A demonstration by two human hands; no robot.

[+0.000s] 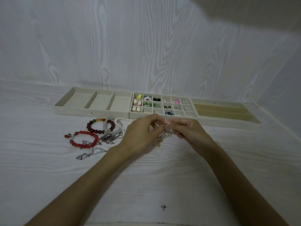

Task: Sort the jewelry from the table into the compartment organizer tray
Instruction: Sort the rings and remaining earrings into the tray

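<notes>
Your left hand (140, 134) and right hand (187, 132) both pinch a small beaded piece (166, 133) at 6 o'clock of the compartment tray (162, 117). It may snag and drop beads.

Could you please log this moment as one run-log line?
left hand: pinches small charm piece | right hand: pinches same piece | bracelets: on table | grid tray: partly filled

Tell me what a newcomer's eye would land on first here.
Both hands, left hand and right hand, meet at the table's middle, pinching a small pale beaded piece. To their left lies a pile of red bracelets and chains. Behind them, the gridded tray holds colourful earrings.
</notes>
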